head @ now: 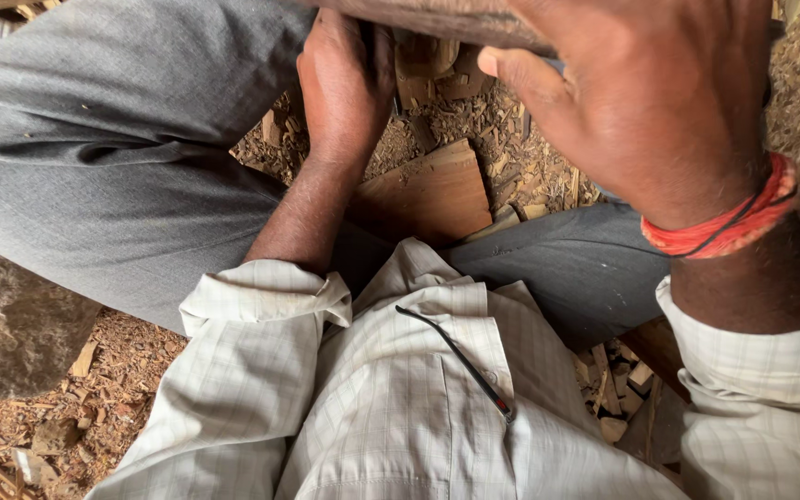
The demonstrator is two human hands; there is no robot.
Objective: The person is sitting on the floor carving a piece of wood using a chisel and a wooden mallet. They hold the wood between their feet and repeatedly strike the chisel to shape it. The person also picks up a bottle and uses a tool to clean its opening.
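Carving in hand: right hand (659,102) clamps fingers on a wooden handle (437,20). Left hand (344,79) steadies a wood block (423,69), its fingers hidden; the next stroke needs it held firm.

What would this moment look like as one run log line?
left hand: down among wood chips | right hand: gripping wooden handle | offcut: between legs

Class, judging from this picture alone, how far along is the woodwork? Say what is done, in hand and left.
Done: wood chips cover the ground, so much cutting has happened. In hand: the right hand grips a wooden piece at the top edge; the left hand reaches beneath it. Left: a flat board lies between the legs, untouched.
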